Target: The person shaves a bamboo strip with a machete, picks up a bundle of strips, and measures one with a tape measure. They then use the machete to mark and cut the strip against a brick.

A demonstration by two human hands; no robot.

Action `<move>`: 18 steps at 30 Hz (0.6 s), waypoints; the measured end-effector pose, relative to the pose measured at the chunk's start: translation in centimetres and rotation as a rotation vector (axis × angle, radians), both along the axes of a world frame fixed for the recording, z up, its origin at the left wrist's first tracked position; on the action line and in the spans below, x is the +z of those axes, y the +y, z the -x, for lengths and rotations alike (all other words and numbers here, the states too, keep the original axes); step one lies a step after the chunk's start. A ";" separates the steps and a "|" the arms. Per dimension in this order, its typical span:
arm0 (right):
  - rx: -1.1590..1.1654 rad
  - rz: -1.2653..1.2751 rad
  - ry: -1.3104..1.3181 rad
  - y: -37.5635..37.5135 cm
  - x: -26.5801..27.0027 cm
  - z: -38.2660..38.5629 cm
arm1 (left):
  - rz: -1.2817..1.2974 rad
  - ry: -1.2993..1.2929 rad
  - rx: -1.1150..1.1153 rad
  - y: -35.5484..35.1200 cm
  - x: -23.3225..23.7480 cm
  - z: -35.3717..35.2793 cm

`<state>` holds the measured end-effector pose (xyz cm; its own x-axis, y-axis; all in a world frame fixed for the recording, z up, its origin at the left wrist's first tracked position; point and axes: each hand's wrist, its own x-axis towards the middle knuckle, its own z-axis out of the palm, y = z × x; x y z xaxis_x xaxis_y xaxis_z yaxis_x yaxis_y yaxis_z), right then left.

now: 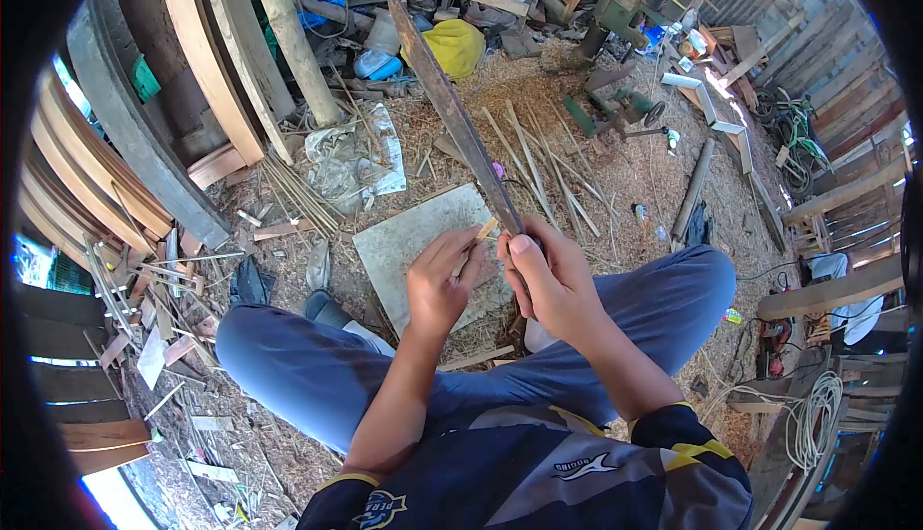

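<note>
A long, dark machete-like blade (452,107) slants up and to the left from my right hand (550,280), whose fingers are wrapped round its lower end. Just left of it, my left hand (442,275) pinches a small light strip of wood (487,229), which lies close to the blade's lower part. Both hands are above a pale square board (389,246) on the ground between my crossed legs.
Thin wooden strips (543,164) lie beyond the board. A yellow cloth (454,49) and a blue container (377,65) are farther back. Curved planks (207,59) lean at the left. A green metal vise (615,107) and coiled rope (814,424) are on the right.
</note>
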<state>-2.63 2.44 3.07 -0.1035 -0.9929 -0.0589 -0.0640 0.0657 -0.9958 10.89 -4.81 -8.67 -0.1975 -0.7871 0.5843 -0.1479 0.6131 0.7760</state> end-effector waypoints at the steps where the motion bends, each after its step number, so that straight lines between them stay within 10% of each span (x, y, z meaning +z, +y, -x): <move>1: -0.002 -0.007 0.003 0.0 0.1 0.0 | -0.001 -0.014 0.006 0.0 0.0 0.0; 18: -0.061 -0.002 0.167 0.7 -0.2 -0.7 | -0.047 -0.034 -0.037 0.3 1.0 -0.8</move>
